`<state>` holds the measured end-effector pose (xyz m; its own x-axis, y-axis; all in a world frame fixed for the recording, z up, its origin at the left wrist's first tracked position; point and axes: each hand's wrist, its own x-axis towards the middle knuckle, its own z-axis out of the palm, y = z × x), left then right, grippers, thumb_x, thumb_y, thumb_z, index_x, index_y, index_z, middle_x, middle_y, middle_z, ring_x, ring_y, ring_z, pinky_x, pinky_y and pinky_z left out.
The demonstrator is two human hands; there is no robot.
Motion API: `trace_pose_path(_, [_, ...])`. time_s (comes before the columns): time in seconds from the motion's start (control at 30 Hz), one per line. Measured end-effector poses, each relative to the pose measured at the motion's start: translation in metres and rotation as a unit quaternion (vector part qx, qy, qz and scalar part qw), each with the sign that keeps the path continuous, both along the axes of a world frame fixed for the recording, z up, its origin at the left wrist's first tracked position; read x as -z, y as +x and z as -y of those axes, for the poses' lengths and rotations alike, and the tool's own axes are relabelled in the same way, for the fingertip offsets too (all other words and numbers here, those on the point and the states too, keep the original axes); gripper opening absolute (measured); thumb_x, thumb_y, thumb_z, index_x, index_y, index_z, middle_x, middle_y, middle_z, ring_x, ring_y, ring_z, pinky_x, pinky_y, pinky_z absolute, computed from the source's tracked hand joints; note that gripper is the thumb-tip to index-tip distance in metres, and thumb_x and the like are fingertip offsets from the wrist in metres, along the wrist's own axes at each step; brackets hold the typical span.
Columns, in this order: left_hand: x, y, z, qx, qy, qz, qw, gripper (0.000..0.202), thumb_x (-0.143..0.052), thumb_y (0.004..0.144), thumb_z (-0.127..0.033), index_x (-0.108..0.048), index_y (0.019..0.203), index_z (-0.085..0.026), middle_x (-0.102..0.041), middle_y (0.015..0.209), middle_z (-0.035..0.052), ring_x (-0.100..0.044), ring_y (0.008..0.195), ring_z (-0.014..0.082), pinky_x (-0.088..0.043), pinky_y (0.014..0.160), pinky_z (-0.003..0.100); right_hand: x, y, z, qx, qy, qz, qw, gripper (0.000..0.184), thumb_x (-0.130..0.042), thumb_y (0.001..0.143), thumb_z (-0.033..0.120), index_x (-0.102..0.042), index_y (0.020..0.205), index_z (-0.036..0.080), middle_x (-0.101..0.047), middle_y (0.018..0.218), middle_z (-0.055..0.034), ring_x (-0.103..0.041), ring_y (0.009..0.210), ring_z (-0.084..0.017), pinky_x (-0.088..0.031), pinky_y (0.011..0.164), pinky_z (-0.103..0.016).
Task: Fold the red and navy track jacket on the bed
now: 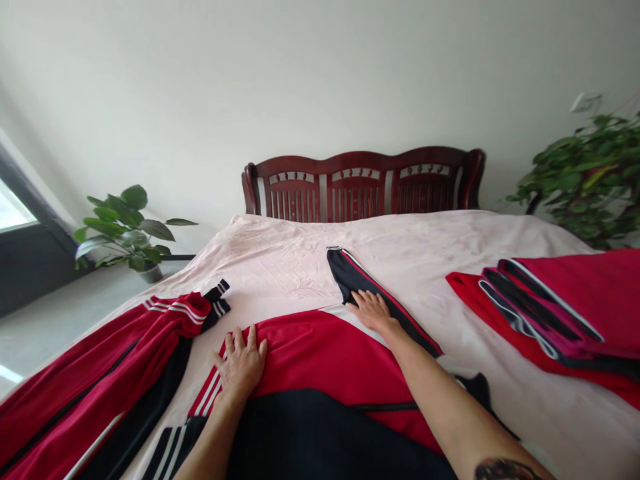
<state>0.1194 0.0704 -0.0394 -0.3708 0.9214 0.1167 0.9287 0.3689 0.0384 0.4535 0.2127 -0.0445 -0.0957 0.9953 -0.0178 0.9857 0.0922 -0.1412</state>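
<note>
A red and dark navy jacket (325, 360) with white stripes lies spread on the pale pink bed sheet (280, 267) right in front of me. My left hand (241, 363) rests flat on its red part near the striped edge, fingers spread. My right hand (371, 311) lies flat, fingers stretched out, on the jacket's dark sleeve (350, 273), which reaches toward the headboard. Neither hand grips anything.
A second red and dark garment (115, 373) lies at the left of the bed. Folded red garments (565, 313) are stacked at the right. A dark wooden headboard (363, 183) stands against the wall. Potted plants stand at left (125, 230) and right (590, 177).
</note>
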Motion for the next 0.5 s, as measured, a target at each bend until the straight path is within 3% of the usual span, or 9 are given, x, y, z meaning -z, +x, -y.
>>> trace_pose_path(0.13, [0.003, 0.0, 0.0, 0.009, 0.008, -0.002, 1.0, 0.063, -0.023, 0.099, -0.051, -0.039, 0.153, -0.023, -0.034, 0.16, 0.0183, -0.026, 0.148, 0.0399, -0.026, 0.109, 0.069, -0.003, 0.009, -0.007, 0.045, 0.014, -0.01, 0.999, 0.06, -0.032, 0.101, 0.054, -0.045, 0.149, 0.019, -0.04, 0.157, -0.0119, -0.034, 0.145, -0.028, -0.022, 0.117, -0.045])
trace_pose_path(0.33, [0.006, 0.0, -0.001, 0.007, 0.01, -0.016, 1.0, 0.062, -0.025, 0.099, -0.05, -0.038, 0.154, -0.023, -0.033, 0.161, 0.0192, -0.025, 0.149, 0.0396, -0.024, 0.11, 0.068, -0.015, 0.025, -0.024, 0.184, 0.053, -0.031, 0.981, 0.051, -0.043, 0.099, 0.042, -0.057, 0.135, 0.009, -0.052, 0.141, -0.0252, -0.047, 0.133, -0.033, -0.034, 0.107, -0.048])
trace_pose_path(0.5, [0.007, 0.002, -0.002, 0.004, 0.004, -0.013, 1.0, 0.063, -0.026, 0.099, -0.05, -0.036, 0.154, -0.023, -0.031, 0.162, 0.0191, -0.022, 0.15, 0.0395, -0.023, 0.111, 0.067, -0.027, 0.035, -0.048, 0.218, 0.033, -0.088, 0.971, 0.039, -0.062, 0.085, 0.03, -0.068, 0.118, 0.011, -0.064, 0.125, -0.0237, -0.054, 0.124, -0.035, -0.042, 0.1, -0.047])
